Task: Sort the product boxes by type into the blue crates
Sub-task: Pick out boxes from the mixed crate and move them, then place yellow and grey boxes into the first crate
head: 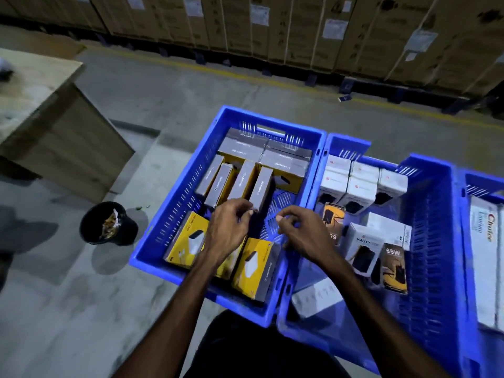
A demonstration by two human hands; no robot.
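The left blue crate (pixel 152 241) holds grey and yellow boxes, several standing on edge in rows (pixel 240 181) and two lying flat at the near side (pixel 185 241). My left hand (pixel 229 230) hovers over this crate with curled fingers, its fingertips at the near end of one upright grey and yellow box (pixel 261 189); whether it pinches the box is hidden. My right hand (pixel 300 230) hangs beside it over the crate's bare floor, fingers loosely curled, holding nothing. The middle blue crate (pixel 431 241) holds white boxes (pixel 354 184) and dark 65W boxes (pixel 394 268).
A third blue crate (pixel 469 186) at the right edge holds long white boxes (pixel 485 257). On the concrete floor to the left stand a black bucket (pixel 107 223) and a wooden table (pixel 41 105). Stacked brown cartons (pixel 300 31) line the back.
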